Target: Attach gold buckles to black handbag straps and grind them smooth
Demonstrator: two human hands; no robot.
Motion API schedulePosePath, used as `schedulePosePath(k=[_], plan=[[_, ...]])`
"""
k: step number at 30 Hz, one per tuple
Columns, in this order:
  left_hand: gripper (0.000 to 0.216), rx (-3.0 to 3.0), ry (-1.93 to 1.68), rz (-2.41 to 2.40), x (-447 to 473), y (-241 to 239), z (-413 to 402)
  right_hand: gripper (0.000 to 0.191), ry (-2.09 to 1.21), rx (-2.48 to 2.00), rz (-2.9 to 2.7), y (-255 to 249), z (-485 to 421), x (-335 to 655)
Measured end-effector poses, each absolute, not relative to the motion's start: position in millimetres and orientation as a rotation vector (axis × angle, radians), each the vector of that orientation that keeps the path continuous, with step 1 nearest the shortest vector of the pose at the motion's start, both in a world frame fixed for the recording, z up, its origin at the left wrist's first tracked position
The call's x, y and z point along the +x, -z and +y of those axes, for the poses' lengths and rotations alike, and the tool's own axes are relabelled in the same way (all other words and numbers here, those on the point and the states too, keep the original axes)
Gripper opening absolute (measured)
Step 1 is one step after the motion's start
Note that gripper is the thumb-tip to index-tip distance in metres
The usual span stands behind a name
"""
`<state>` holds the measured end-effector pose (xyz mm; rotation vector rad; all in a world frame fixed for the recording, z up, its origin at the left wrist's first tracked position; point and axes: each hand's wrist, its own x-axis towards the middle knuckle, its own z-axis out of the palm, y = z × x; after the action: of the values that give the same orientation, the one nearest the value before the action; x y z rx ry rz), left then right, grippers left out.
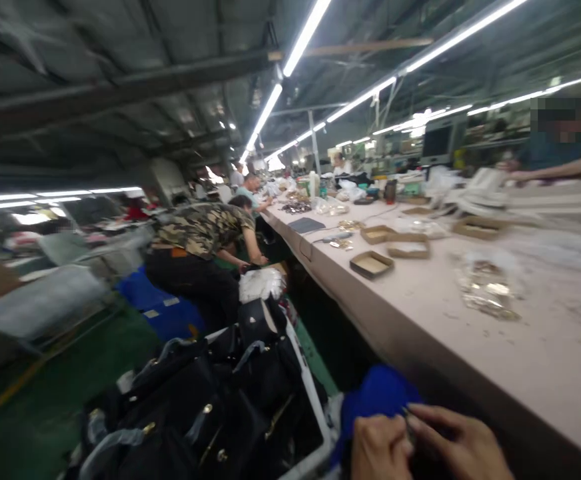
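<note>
Low at the right of the head view, my left hand (pixel 379 448) is closed, its fingers curled in. Close beside it, the thumb and fingertips of my right hand (pixel 463 441) pinch together. A small dark piece (pixel 409 427) shows between the two hands, too blurred to name. Just behind them lies a bright blue item (pixel 380 400), perhaps cloth or plastic. To the left, a white-rimmed bin (pixel 310 393) is heaped with black bags (pixel 230 380) that have gold-coloured fittings and plastic-wrapped handles.
A long table (pixel 470 360) runs along the right, bearing shallow cardboard boxes (pixel 372 265) and a clear bag of shiny metal parts (pixel 490 290). Ahead, a person in a camouflage shirt (pixel 200 230) bends over a carton. Another person (pixel 570 147) works across the table. Blue bins (pixel 163 307) stand left.
</note>
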<state>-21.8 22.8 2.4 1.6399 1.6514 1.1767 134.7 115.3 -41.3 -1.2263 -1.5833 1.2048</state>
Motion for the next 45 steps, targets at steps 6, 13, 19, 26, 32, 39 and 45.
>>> schedulePosePath(k=[6,13,19,26,32,39,45], plan=[[0.026,1.627,-1.107,1.652,-33.4,4.3,34.6,0.038,-1.440,-1.147,-1.440,25.8,107.0,127.0],[0.028,1.674,-1.102,1.675,-36.9,-4.5,33.6,0.028,-1.473,-1.009,-1.508,30.7,106.0,131.0],[0.027,1.752,-1.144,1.739,-35.1,6.4,32.6,0.032,-1.517,-1.022,-1.447,32.4,106.2,127.1],[0.027,2.014,-1.258,1.921,-21.5,21.4,26.3,0.028,-1.469,-1.050,-1.481,29.8,105.6,125.9],[0.020,1.972,-1.152,2.116,-1.5,21.1,27.5,0.024,-1.404,-1.077,-1.532,23.0,103.3,124.8],[0.020,1.835,-1.104,2.197,10.6,17.6,30.9,0.023,-1.365,-1.070,-1.573,12.5,102.5,124.1],[0.022,1.783,-1.120,2.228,14.0,22.5,29.5,0.023,-1.393,-1.042,-1.633,-1.0,105.8,124.3]])
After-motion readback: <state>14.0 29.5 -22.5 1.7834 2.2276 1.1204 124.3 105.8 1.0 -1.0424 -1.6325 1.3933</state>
